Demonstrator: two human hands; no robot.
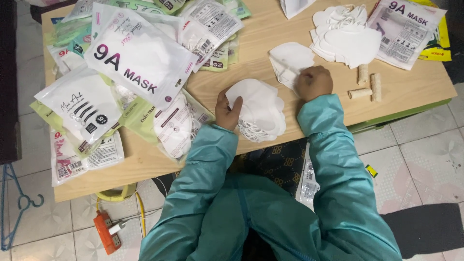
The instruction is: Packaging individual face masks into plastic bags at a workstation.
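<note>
My left hand (226, 111) grips the left edge of a stack of white face masks (258, 108) lying on the wooden table (270, 29) near its front edge. My right hand (314, 82) is closed and rests on a single white mask (289, 60) just behind the stack, pinching its right edge. Both arms wear teal sleeves. A larger pile of loose white masks (345, 36) lies at the back right.
Many printed mask packets (140, 55) cover the table's left half, with more packets (406, 29) at the back right. Three small cork-like cylinders (368, 84) lie right of my right hand. On the tiled floor sit an orange power strip (105, 231) and a blue hanger (19, 203).
</note>
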